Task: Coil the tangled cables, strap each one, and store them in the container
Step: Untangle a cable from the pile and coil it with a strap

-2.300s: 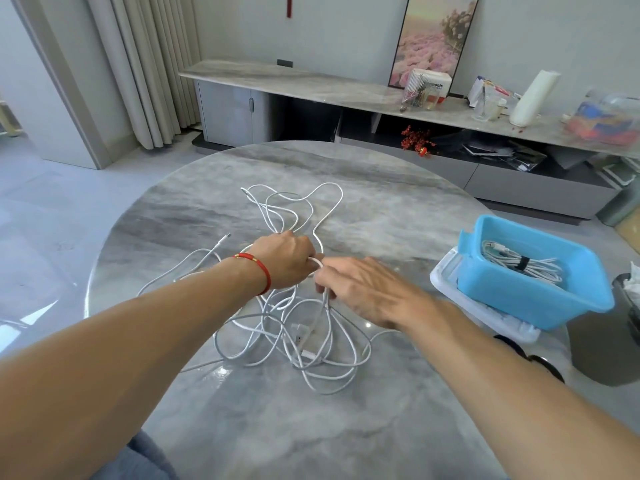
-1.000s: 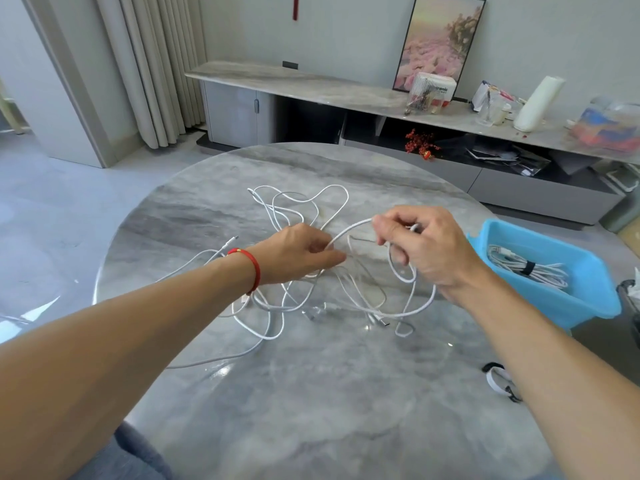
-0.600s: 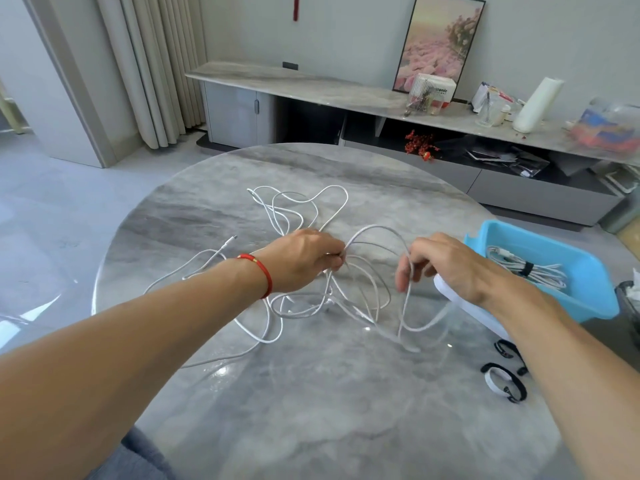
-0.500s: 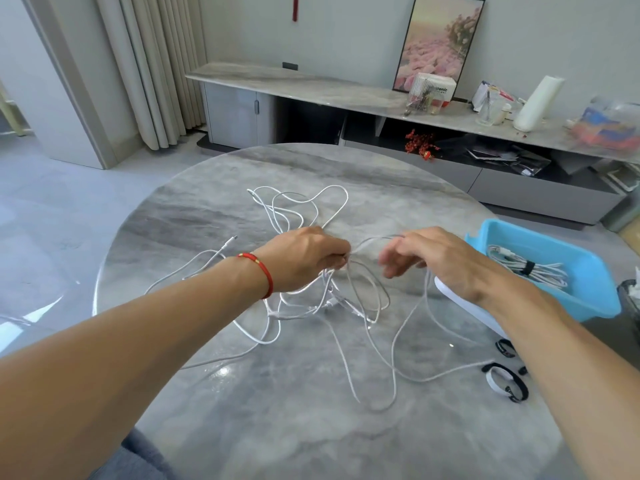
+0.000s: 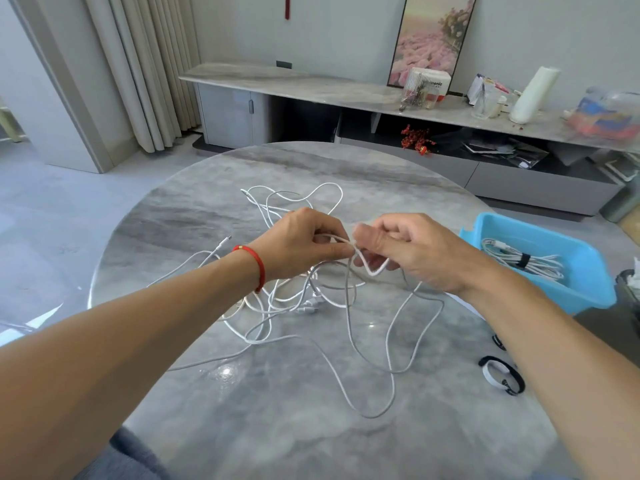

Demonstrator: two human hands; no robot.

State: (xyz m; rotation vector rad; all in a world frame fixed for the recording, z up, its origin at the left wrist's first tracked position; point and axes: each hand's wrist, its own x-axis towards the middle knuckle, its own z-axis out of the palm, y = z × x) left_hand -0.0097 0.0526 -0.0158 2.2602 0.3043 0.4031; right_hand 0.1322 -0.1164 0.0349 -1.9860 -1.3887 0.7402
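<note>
Left hand (image 5: 304, 244): white cable (image 5: 349, 327) is pinched by curled fingers
Right hand (image 5: 412, 252): same cable is pinched
Container (image 5: 585, 292): one strapped coil (image 5: 519, 259) is held

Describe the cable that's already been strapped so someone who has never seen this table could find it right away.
Start at the round grey marble table and look to its right edge, where a bright blue plastic container sits. Inside lies the strapped cable, a white bundle. Unlike the loose white tangle spread across the tabletop, it is gathered into a neat coil, cinched by a black strap.
</note>
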